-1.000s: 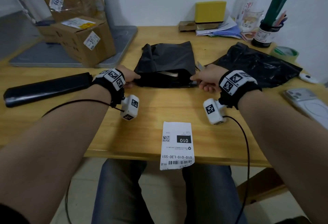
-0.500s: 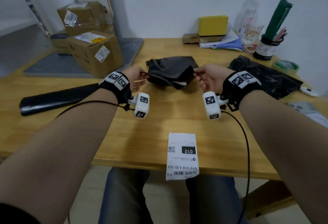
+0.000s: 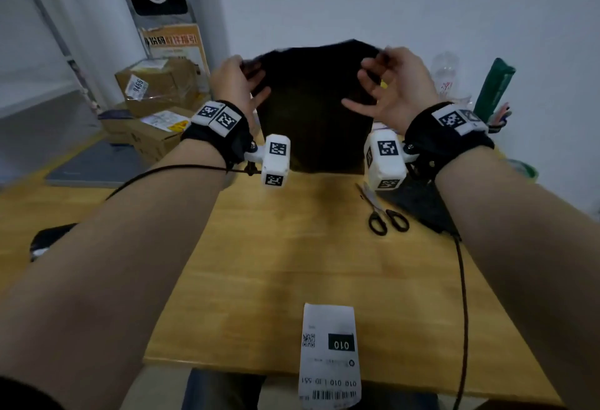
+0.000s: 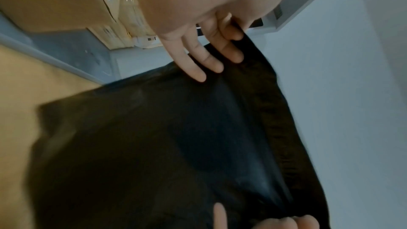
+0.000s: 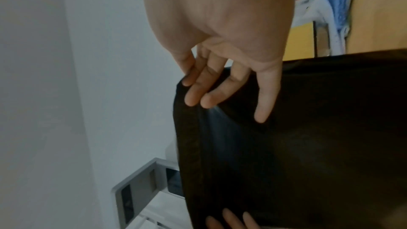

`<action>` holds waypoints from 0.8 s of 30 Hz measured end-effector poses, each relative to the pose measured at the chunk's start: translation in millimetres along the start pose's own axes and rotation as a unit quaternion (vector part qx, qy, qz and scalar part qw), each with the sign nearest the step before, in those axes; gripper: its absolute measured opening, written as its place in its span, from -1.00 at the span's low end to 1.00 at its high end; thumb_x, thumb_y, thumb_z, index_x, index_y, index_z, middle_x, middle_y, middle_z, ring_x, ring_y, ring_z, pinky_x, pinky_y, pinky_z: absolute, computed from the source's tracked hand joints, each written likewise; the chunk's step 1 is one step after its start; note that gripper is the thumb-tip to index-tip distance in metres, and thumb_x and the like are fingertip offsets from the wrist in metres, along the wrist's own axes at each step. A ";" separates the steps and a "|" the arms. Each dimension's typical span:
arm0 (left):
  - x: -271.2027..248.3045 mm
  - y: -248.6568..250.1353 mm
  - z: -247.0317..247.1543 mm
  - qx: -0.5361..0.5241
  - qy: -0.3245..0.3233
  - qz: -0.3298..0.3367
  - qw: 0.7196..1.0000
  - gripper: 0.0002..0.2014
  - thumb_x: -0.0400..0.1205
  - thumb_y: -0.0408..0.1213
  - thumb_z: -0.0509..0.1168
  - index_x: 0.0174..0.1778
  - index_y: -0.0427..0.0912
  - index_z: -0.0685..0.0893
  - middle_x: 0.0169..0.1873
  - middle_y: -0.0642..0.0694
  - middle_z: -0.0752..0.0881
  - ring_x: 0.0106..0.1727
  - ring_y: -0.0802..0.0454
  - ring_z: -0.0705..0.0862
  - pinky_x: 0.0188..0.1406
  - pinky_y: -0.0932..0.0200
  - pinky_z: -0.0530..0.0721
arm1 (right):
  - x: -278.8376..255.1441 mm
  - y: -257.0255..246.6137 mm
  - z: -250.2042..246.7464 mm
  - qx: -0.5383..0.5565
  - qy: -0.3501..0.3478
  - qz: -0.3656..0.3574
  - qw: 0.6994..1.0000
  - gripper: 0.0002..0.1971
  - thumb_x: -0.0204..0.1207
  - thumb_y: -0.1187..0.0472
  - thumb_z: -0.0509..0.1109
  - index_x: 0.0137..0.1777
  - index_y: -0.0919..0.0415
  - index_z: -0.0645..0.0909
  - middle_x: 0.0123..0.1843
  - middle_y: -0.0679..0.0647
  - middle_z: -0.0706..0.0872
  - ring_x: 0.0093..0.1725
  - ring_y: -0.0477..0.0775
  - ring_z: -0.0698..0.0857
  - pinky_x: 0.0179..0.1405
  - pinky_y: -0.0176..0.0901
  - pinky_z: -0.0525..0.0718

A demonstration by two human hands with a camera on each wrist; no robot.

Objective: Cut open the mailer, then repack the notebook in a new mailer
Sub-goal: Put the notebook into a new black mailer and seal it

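Hands pinched the black mailer [image 3: 313,107] by its top corners, my left hand [image 3: 234,84] and right hand [image 3: 397,84], above the tabletop [image 3: 292,263]. Scissors [image 3: 384,214] lay below.

I see a plain black mailer [image 3: 313,107] — no print on it. The table [image 3: 292,263] is honey-yellow wood, the scissors [image 3: 384,216] black-handled, the shipping label [image 3: 328,354] white with a black block — barcode below.
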State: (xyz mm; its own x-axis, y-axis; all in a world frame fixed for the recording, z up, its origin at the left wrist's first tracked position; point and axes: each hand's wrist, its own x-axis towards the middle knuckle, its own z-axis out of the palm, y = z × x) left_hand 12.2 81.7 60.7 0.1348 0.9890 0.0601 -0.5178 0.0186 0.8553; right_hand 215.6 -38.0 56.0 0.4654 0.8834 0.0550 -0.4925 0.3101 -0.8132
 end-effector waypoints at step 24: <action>20.7 -108.9 -60.9 0.125 -0.027 -0.064 0.990 -0.85 0.69 -0.37 0.21 -0.16 -0.21 0.64 -0.25 -0.13 0.72 -0.02 -0.08 0.75 0.04 -0.20 0.78 | 24.7 81.6 -76.0 -0.083 0.122 0.075 0.986 -0.77 0.64 0.21 0.24 -0.28 0.16 0.43 -0.49 0.11 0.57 -0.18 0.24 0.73 -0.07 0.16 0.70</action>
State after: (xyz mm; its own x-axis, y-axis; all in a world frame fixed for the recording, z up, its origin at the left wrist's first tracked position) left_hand 19.9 109.1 -62.6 0.2340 0.9716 -0.0346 -0.2695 0.0989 0.9579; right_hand 242.7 -17.6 -53.1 0.5691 0.7982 -0.1974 -0.4511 0.1024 -0.8866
